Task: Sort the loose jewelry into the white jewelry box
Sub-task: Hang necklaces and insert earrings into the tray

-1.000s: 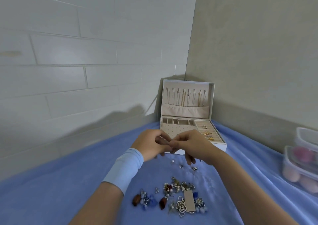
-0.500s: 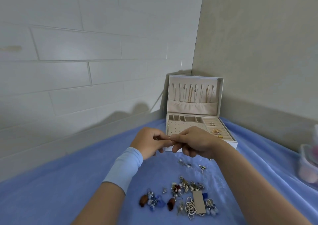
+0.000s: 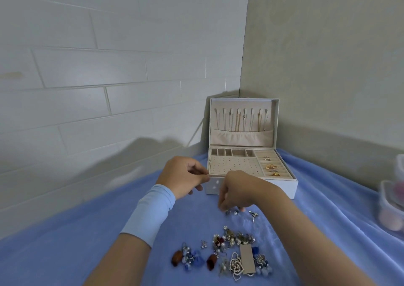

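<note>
Head camera: a person sorts jewelry on a soft blue cloth [image 3: 65,242]. An open white jewelry box with a cream lining [image 3: 286,188] stands in the corner of two pale walls, its lid upright and hung with thin gold chains [image 3: 240,119]. Gold pieces already sit in the ring rolls [image 3: 271,167] on the box's right side, and the perforated cream earring panel [image 3: 234,165] appears bare.

The left hand [image 3: 183,176], with a light blue band [image 3: 150,211] on its forearm, is held just in front of the box's left front corner. Its thumb and forefinger are pressed together and the other fingers are curled; whether anything small lies between them cannot be told.

The right hand [image 3: 238,191] hangs fingers-down over a few small silver stud earrings [image 3: 235,212]. These lie on the cloth between the box and the main heap of loose jewelry [image 3: 231,250], a tangle of beaded, pearl and blue pieces nearer the person. Its fingertips [image 3: 223,208] are blurred, so a grip cannot be confirmed.

The step in hand appears to be picking an earring for the panel. The next move likely calls for a fine pinch on one stud alone, then lining its post up with a single hole. Clear plastic tubs [image 3: 391,202] sit at the right edge.
</note>
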{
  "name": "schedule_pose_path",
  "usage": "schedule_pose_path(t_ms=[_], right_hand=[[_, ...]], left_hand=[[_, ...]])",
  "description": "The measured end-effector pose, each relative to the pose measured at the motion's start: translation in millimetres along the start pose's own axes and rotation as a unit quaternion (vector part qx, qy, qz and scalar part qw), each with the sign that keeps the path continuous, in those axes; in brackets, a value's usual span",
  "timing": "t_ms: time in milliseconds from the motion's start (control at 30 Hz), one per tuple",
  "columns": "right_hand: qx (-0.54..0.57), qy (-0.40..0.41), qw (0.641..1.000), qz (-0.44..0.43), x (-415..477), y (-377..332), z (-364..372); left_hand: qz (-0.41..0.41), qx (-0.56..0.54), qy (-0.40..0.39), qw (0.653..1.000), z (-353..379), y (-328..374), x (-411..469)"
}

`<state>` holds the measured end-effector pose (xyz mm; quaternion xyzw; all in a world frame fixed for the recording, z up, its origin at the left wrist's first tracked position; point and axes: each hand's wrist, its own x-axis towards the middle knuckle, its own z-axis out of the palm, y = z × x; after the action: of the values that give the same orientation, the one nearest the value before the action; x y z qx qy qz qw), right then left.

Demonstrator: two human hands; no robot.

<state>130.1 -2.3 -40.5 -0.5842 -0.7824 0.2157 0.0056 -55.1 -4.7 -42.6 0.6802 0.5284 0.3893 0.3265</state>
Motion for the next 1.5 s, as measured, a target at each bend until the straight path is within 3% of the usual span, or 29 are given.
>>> schedule_pose_path(t_ms=[167, 433, 633, 733, 833, 1133, 1200, 1333, 1500], right_hand=[[-0.004, -0.028, 1.000, -0.008, 0.0, -2.2, 0.7], [0.146, 0.003, 0.988, -0.047, -13.0, 5.7, -19.1], [0.171, -0.013, 0.985, -0.036, -14.6, 6.0, -22.6], [0.208, 0.107, 0.972, -0.036, -10.1, 5.8, -29.2], [0.259, 0.228, 0.937, -0.051, -3.1, 1.2, -32.9], [0.333, 0.256, 0.905, -0.073, 18.2, 1.4, -28.7], [0.308, 0.277, 0.908, -0.058, 23.6, 2.5, -24.4], [0.126, 0.285, 0.950, -0.009, 33.5, 5.0, -11.7], [0.013, 0.285, 0.958, -0.034, 32.4, 0.8, -12.1]], left_hand=[[0.004, -0.016, 0.009, 1.000, -2.1, 4.7, 0.9], [0.004, -0.027, 0.038, 0.999, 2.6, 14.7, 20.7], [0.008, -0.065, 0.016, 0.998, 7.9, 10.0, 28.6], [-0.006, -0.100, -0.004, 0.995, 6.9, 6.9, 30.2], [-0.009, -0.140, -0.022, 0.990, 4.8, 6.6, 31.9], [-0.047, -0.210, -0.001, 0.977, 2.7, -0.4, 38.3], [-0.027, -0.153, 0.001, 0.988, 4.3, -4.6, 41.5], [0.020, 0.064, 0.004, 0.998, 11.4, -17.2, 49.8], [0.010, 0.064, -0.040, 0.997, 15.5, -23.2, 49.9]])
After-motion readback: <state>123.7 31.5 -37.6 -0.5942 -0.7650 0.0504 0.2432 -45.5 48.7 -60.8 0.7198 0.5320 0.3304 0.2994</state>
